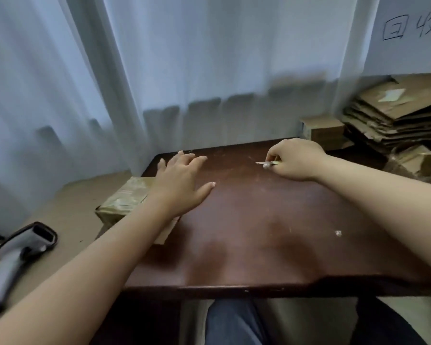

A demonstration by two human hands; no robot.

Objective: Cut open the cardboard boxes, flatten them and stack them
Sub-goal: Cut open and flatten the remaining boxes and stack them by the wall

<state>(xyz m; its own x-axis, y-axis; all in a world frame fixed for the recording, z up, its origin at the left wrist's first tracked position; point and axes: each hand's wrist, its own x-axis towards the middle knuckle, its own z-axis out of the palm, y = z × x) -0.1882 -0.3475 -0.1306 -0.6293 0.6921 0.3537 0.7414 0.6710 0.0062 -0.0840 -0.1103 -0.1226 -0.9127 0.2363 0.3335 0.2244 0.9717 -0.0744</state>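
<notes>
Left hand: fingers spread flat, palm down over the desk's left edge, holding nothing.
Right hand: fingers curled tight round a small knife, blade pointing left, low over the desk.
Desk: dark wood, scuffed.
Taped box: uncut, left of the desk, partly under the left forearm.
Flattened cardboard stack: far right, beyond the desk.
Small box: just left of the stack.
Scanner: grey, near left.
</notes>
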